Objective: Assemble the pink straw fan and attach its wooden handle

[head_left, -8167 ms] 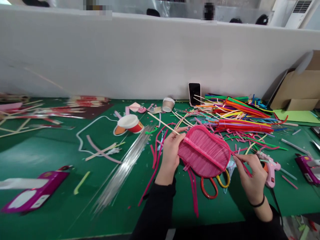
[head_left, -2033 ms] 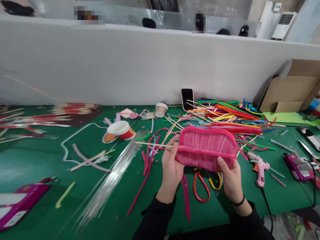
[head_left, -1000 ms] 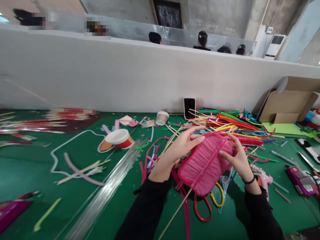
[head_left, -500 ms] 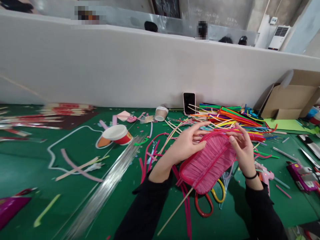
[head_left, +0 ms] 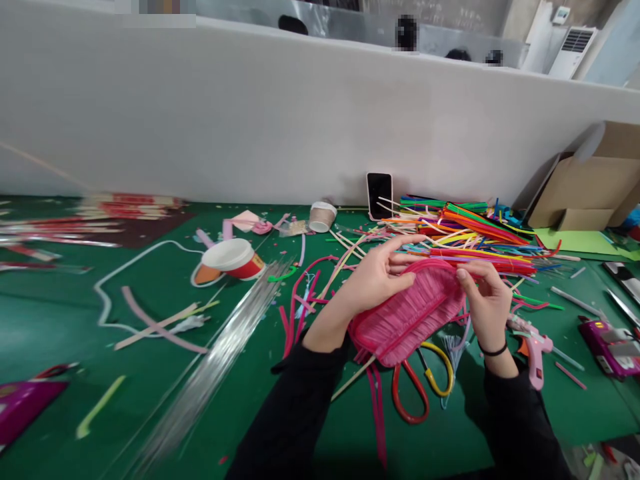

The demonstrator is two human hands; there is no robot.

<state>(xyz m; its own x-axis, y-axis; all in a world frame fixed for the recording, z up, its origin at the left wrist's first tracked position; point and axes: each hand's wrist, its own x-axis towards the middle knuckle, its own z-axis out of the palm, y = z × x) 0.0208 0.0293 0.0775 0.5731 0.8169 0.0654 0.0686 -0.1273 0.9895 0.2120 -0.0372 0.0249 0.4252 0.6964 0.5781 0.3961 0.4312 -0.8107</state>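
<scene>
Above the green table (head_left: 60,313) I hold a flat pink piece (head_left: 407,317) made of pink strips laid side by side, with a pink rim and a thin wooden stick running down from it. My left hand (head_left: 373,280) grips its upper left edge, fingers curled over the rim. At the upper right edge my right hand (head_left: 485,300) pinches the rim. Loose pink strips (head_left: 300,307) lie on the table under and left of the piece.
Red and yellow scissors (head_left: 425,387) lie under the piece. A pink glue gun (head_left: 535,350) is to the right, a heap of coloured straws (head_left: 475,233) behind. A tipped paper cup (head_left: 233,259), a phone (head_left: 379,193), silver wires (head_left: 215,360) and a cardboard box (head_left: 595,180) are around.
The pink piece was turned from lying level between my hands to tilted with the stick pointing toward me. Both hands moved up to its far edge.
</scene>
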